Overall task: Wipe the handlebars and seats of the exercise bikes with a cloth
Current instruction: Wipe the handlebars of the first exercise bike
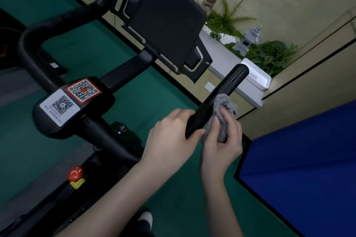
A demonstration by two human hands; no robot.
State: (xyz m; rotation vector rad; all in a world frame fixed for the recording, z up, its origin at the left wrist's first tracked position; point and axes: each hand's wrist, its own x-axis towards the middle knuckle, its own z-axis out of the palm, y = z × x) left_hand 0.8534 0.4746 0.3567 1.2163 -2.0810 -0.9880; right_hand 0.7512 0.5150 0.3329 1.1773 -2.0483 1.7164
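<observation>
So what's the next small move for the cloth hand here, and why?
Probably slide the grey cloth up the handlebar toward its ribbed tip: the right hand holds it against the mid-bar, the left hand grips the bar lower down, and the tip lies uncovered.

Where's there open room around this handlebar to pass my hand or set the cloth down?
Open gaps: between the QR block and the right grip, and inside the left bar loop. The white tray on the ledge looks bare. Crowded: the grip's near end, where left hand, right hand and cloth meet.
</observation>
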